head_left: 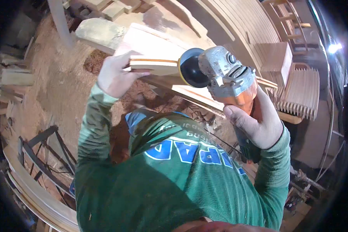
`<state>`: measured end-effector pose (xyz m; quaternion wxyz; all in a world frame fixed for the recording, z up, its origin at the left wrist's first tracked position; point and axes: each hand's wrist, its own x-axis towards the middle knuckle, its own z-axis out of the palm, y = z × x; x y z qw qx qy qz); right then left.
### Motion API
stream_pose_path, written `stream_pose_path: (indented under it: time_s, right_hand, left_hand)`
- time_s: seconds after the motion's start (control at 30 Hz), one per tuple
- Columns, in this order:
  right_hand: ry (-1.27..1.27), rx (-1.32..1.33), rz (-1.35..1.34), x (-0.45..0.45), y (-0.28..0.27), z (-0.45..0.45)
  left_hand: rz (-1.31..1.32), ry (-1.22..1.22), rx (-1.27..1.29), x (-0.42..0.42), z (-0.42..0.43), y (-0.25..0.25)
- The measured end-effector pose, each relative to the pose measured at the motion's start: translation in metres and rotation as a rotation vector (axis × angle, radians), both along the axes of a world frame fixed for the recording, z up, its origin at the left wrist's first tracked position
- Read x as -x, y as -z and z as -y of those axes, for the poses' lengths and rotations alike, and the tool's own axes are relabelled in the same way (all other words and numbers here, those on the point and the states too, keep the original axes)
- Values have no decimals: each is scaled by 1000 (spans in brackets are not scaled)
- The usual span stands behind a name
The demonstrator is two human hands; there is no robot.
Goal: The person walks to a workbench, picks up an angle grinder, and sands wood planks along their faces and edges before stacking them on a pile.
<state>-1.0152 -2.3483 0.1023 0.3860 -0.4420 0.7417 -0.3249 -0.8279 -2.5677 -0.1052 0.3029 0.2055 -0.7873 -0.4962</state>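
Observation:
My right hand [259,121] is wrapped around the orange body of an angle grinder [227,71] with a worn silver gear head. Its round dark sanding disc [192,69], edged in yellow, stands on edge against the end of a pale wooden piece [154,69]; whether it spins I cannot tell. My left hand [118,73] grips the other end of that piece, thumb on the near side and fingers partly hidden behind it. An orange-brown line runs along the top of the wooden piece's edge.
A thick timber block [100,33] lies beyond my left hand. Stacked slatted wood pieces [299,92] are at the right, near long boards [239,23]. Sawdust covers the floor [54,77]. A dark metal frame [46,154] stands at the lower left.

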Motion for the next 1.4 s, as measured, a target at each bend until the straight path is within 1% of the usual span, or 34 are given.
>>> stream_pose_path:
  time_s: [0.03,0.13,0.17,0.27,0.3,0.4,0.47,0.53,0.57,0.6,0.63,0.7,0.73,0.8,0.9,0.93,1.0,1.03,1.17,1.23,1.27,1.33,1.37,1.4]
  right_hand:
    - [71,-101,67,5,-7,-4]
    - [189,-113,97,24,-11,-24]
    - [230,-137,113,31,-12,-30]
    - [175,-57,7,57,-4,-53]
    - [235,-117,45,59,-11,-56]
    - [249,-143,42,79,-16,-69]
    - [282,-57,-15,92,-8,-86]
    - [255,-5,-26,110,-10,-99]
    - [293,-119,4,115,-23,-102]
    - [317,-122,-28,113,-13,-105]
    - [337,-128,-43,118,-9,-113]
    - [387,-99,-3,138,-8,-132]
    - [392,-64,-35,147,-6,-142]
    - [461,-166,-18,167,-15,-155]
    - [566,-206,14,198,-22,-168]
    - [550,-202,-62,208,-21,-175]
    - [557,-186,-65,239,-17,-194]
    - [596,-207,-114,247,-18,-200]
    - [662,-175,-101,285,-12,-221]
    - [705,-205,-21,281,-20,-219]
    - [669,-175,-41,280,-16,-216]
    - [618,-120,-78,265,-12,-206]
    - [595,-101,-86,245,-14,-194]
    - [566,-83,-86,226,-17,-181]
  left_hand:
    - [15,3,-8,0,2,4]
    - [99,-3,-90,1,-1,-4]
    - [59,20,-101,0,0,3]
    - [62,-9,-99,0,-2,-1]
    - [40,0,-152,1,-3,-1]
    - [187,-68,53,0,-5,-11]
    - [278,-108,107,-3,-2,-7]
    - [247,-120,70,-5,-1,-1]
    - [232,-115,52,-7,-1,1]
    - [206,-115,28,-17,3,20]
    - [198,-118,5,-23,5,27]
    - [250,-131,4,-29,4,18]
    - [270,-137,1,-31,3,17]
    - [238,-131,-2,-32,5,18]
    - [194,-146,-35,-23,10,19]
    - [224,-149,-28,-24,11,19]
    - [282,-154,-12,-22,14,19]
    - [261,-138,-38,-22,15,20]
    - [220,-145,-90,-22,11,19]
    - [198,-126,-20,-21,9,18]
    - [190,-126,14,-22,7,16]
    - [315,-171,122,-19,1,3]
    - [341,-252,78,-16,-5,2]
    - [344,-251,118,-14,-12,-10]
